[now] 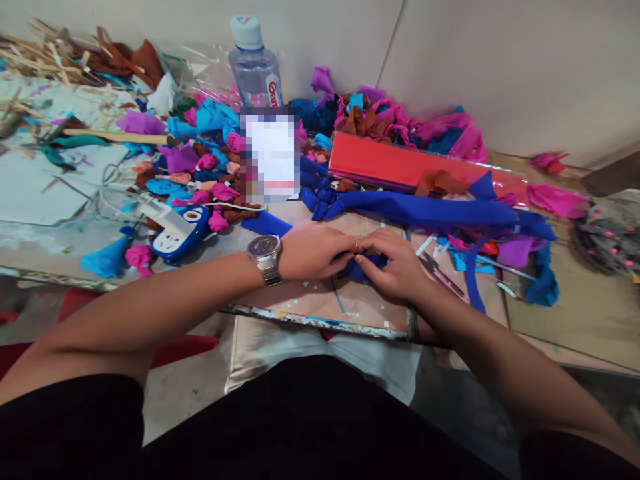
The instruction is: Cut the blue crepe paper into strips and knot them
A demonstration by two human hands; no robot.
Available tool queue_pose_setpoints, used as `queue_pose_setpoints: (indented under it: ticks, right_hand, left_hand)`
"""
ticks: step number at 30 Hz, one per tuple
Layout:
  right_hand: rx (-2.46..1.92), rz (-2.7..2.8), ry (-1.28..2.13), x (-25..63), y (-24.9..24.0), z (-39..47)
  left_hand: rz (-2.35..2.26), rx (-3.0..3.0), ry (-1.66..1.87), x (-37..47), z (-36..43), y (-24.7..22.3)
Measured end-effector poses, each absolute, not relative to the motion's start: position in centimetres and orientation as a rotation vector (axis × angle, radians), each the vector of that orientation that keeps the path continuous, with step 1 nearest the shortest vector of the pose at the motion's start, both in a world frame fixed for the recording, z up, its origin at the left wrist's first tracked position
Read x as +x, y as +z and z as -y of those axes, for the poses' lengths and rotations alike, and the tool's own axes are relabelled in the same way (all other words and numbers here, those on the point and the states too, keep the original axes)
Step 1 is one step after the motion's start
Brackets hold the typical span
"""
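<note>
Both of my hands meet over the front of the table, pinching a small piece of dark blue fabric (367, 267). My left hand (320, 252), with a watch (265, 257) on its wrist, has its fingers closed at the fabric's upper edge. Opposite it, my right hand (393, 261) grips the same piece between thumb and fingers; something thin and light shows between the fingertips, too small to name. A long blue fabric strip (425, 208) lies just beyond the hands, with blue knotted bundles (323, 200) at its left end. Pink-handled scissors (445, 277) rest right of my right hand.
Behind the hands stand a blurred upright screen (273, 157) and a water bottle (255, 67). A red packet (400, 160) lies on heaped coloured fabric (370, 120). To the left are a blue-and-white power strip (183, 233), a hammer (115, 136) and green-handled pliers (57, 157).
</note>
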State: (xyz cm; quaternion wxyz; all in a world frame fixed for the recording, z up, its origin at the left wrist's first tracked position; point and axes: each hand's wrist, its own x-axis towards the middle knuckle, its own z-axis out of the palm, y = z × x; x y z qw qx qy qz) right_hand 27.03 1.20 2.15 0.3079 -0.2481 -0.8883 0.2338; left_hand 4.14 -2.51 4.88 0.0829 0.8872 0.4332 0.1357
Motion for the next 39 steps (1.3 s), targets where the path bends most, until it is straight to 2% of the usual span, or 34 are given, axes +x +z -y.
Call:
queue_pose_setpoints:
  ticks: [8, 29, 39]
  right_hand:
    - [-0.627, 2.408, 0.579, 27.1, 2.2, -1.5]
    - [-0.650, 2.440, 0.467, 27.9, 1.6, -3.5]
    - [-0.660, 2.460, 0.523, 27.7, 1.7, -2.8]
  left_hand:
    - [-1.236, 2.551, 0.440, 3.9, 2.3, 5.2]
    - [-1.604, 2.534, 0.174, 3.2, 1.2, 5.1]
    - [-1.392, 2.482, 0.216, 3.6, 1.6, 5.4]
